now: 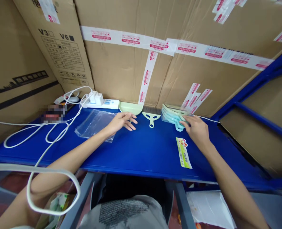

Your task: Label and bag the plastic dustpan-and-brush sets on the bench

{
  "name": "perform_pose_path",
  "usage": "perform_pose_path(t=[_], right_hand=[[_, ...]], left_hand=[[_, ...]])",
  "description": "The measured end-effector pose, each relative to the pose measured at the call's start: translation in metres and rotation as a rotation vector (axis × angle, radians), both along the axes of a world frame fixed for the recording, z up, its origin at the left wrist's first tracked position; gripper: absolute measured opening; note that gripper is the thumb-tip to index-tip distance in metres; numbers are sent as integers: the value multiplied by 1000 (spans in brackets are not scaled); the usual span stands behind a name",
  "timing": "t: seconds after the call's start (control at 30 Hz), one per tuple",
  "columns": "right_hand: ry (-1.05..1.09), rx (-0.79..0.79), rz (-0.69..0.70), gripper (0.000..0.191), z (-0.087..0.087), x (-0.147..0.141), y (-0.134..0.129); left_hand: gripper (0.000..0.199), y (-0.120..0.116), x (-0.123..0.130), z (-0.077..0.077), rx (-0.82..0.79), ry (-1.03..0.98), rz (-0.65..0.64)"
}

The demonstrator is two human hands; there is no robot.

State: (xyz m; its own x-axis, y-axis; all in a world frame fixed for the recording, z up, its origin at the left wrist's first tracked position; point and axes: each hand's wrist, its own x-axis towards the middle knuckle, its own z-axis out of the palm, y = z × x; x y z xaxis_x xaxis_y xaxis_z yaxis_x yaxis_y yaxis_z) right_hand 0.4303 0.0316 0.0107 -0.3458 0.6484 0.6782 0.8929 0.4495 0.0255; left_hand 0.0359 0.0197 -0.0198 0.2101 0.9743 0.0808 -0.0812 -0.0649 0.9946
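Both hands out: left hand point(124, 121), twelve o'clock, fingers apart; right hand point(197, 129), one o'clock, at the bagged stack point(171, 115), grip unclear. I'd pinch lightly

On my feed, bottom centre of the frame, I log a grey top point(150, 213), its front bearing a darker block print point(124, 208), streaked and speckled. Left forearm point(81, 151) and right forearm point(226, 171) read bare; left hand point(124, 121) and right hand point(198, 128) likewise. Black area point(133, 188) above the top: trousers or seat, I cannot tell.
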Motion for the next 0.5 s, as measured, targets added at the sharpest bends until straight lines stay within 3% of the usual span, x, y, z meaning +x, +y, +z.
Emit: perform_pose_path(t=[0.07,0.13,0.23,0.33,0.43,0.5], right_hand=[[54,100,6,27,1,-16,-32],[101,113,139,22,0,-32,-65],[64,41,334,24,-7,-45,-97],[85,-5,339,26,-15,-49,-114],[147,-35,399,28,-41,-62,-146],[103,-128,621,22,-79,-86,-178]], left_hand=[[31,2,-2,1,157,54,135],[34,3,-5,3,261,81,203],[39,3,-11,7,288,75,217],[40,0,-12,13,313,90,268],[41,-5,-11,15,357,154,333],[43,-7,-10,14,402,215,364]])
